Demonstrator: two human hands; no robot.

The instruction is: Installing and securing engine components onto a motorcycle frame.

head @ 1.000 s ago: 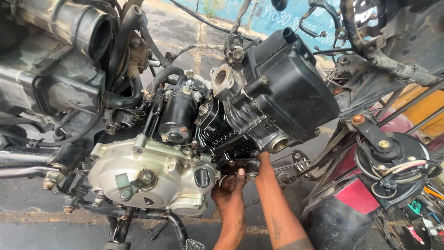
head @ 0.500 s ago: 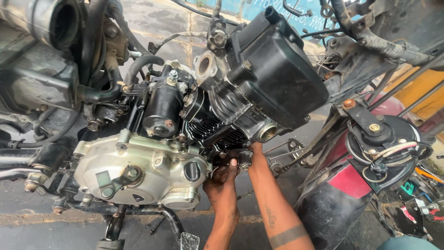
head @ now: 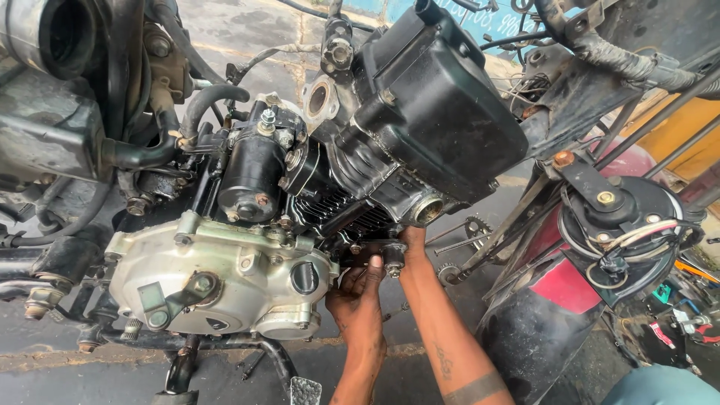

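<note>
A motorcycle engine fills the view, with a silver crankcase cover [head: 217, 281] low at the left and a black finned cylinder [head: 341, 206] under a black head cover [head: 442, 112]. My left hand [head: 358, 296] reaches up beneath the cylinder base, fingers spread against the engine's underside beside a small metal bolt fitting [head: 392, 259]. My right hand [head: 411, 238] goes further in; only its wrist and a few fingers show at the same fitting, the rest hidden behind the engine. Whether either hand grips a part cannot be made out.
A black starter motor [head: 251, 172] sits above the crankcase. Frame tubes and a wire bundle [head: 622, 64] run at upper right. A black horn [head: 622, 217] and a red panel [head: 570, 285] stand at the right. Small sprockets [head: 472, 225] lie on the wet concrete floor [head: 75, 375].
The view has shifted, so the engine sits lower and more to the right. Both hands stay under the cylinder base, the left hand's fingers now spread wider.
</note>
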